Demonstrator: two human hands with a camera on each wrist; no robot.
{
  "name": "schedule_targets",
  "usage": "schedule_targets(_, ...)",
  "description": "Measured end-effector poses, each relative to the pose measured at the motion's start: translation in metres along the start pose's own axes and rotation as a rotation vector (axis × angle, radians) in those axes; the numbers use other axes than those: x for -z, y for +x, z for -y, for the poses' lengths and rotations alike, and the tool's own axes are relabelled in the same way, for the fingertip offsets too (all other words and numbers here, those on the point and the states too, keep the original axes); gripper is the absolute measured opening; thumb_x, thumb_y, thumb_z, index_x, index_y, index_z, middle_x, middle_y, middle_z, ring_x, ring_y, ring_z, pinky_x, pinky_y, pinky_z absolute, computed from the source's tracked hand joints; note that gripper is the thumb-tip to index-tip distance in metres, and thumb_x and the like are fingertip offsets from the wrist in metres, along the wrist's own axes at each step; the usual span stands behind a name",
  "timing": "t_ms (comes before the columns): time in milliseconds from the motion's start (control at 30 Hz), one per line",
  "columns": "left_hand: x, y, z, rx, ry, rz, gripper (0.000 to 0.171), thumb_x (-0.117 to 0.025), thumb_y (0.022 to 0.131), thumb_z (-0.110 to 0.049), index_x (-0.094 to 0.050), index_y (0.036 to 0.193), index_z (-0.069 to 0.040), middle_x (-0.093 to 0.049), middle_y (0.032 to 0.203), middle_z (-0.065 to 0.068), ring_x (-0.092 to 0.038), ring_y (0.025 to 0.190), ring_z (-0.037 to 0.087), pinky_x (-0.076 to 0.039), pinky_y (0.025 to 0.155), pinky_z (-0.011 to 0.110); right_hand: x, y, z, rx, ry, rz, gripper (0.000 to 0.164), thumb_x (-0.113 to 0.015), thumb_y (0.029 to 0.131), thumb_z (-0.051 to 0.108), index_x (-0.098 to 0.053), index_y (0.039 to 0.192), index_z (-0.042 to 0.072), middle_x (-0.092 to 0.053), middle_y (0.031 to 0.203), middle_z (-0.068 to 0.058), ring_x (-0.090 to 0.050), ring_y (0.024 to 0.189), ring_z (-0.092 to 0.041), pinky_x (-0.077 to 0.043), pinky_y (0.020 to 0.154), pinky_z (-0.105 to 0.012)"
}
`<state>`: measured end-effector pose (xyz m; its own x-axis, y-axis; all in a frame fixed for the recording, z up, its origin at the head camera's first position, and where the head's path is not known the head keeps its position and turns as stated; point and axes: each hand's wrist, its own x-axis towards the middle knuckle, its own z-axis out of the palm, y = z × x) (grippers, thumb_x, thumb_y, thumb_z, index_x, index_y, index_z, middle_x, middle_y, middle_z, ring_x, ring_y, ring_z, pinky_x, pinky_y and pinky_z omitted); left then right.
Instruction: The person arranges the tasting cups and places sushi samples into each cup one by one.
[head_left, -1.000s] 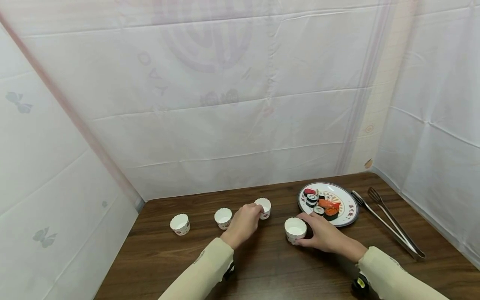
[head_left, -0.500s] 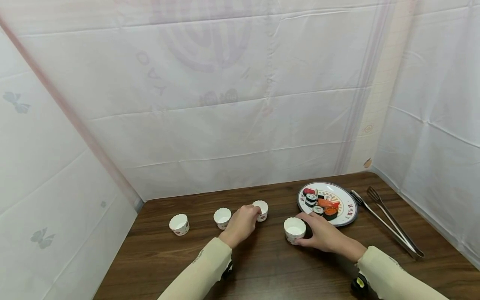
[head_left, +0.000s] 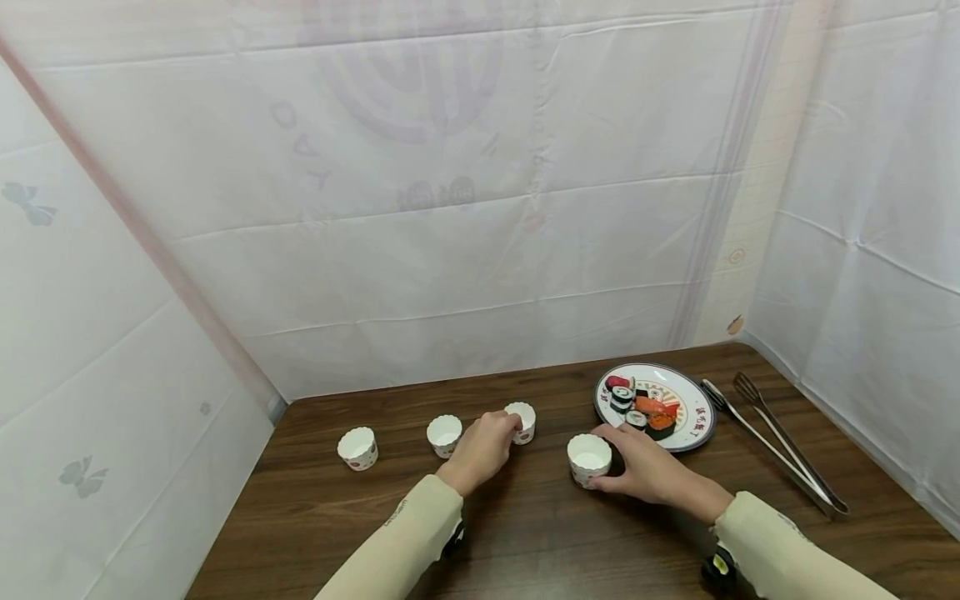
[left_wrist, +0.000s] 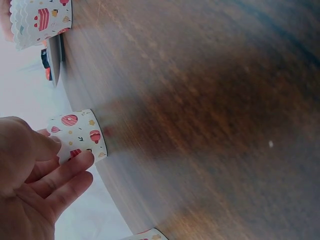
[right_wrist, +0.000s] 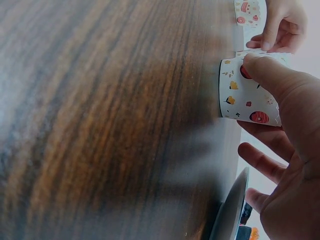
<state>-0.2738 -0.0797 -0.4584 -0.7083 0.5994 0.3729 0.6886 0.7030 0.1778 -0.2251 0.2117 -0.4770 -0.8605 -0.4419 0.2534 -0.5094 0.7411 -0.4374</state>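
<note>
Four white scalloped paper baking cups with small red and yellow prints stand upright in a row on the wooden table. My left hand (head_left: 483,450) pinches the rim of one baking cup (head_left: 527,425) with thumb and fingers; the left wrist view shows that printed cup (left_wrist: 80,135) standing on the wood. Farther right, my right hand (head_left: 647,467) holds another baking cup (head_left: 588,460) between thumb and forefinger, its other fingers spread apart in the right wrist view. To the left stand a middle baking cup (head_left: 445,436), beside my left hand, and the leftmost baking cup (head_left: 357,448).
A round plate (head_left: 693,392) with several sushi pieces (head_left: 651,407) sits at the back right, just behind my right hand. Metal tongs (head_left: 787,450) lie right of the plate. White cloth (head_left: 450,275) hangs behind the table (head_left: 315,533) and on both sides.
My left hand has shifted its baking cup slightly left and nearer to me, mostly in the first half second. The right hand and its baking cup stay in place.
</note>
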Motion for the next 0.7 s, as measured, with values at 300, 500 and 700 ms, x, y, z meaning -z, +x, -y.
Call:
schedule_targets(300,0.0007,0.0000,-0.0001,0.013,-0.016,0.012,0.013,-0.064,0.098,0.003,-0.071,0.094,-0.007,-0.064,0.080,0.001,-0.047,0.065,0.007,-0.041,0.058,0.021,-0.0007,-0.0001,-0.0011,0.003,-0.001,-0.006,0.061,-0.086,0.081,0.047,-0.061,0.128,0.017,-0.063,0.111,0.003,-0.060,0.100,-0.015,-0.053,0.082,-0.041)
schedule_targets(500,0.0014,0.0000,-0.0004,0.011,-0.020,0.017,0.013,-0.063,0.099,0.003,-0.070,0.094,-0.007,-0.063,0.078,0.001,-0.045,0.064,0.007,-0.040,0.057,0.021,-0.0002,-0.0004,-0.0009,0.003,0.004,-0.006,0.062,-0.086,0.082,0.048,-0.061,0.129,0.016,-0.063,0.112,0.002,-0.061,0.100,-0.016,-0.053,0.082,-0.041)
schedule_targets(700,0.0020,0.0001,-0.0008,0.008,-0.024,0.019,0.013,-0.063,0.099,0.003,-0.070,0.093,-0.006,-0.062,0.077,0.001,-0.044,0.063,0.008,-0.039,0.056,0.021,0.0005,-0.0009,0.0000,0.004,0.001,-0.005,0.063,-0.085,0.082,0.049,-0.061,0.129,0.015,-0.063,0.112,0.001,-0.061,0.100,-0.017,-0.053,0.082,-0.042)
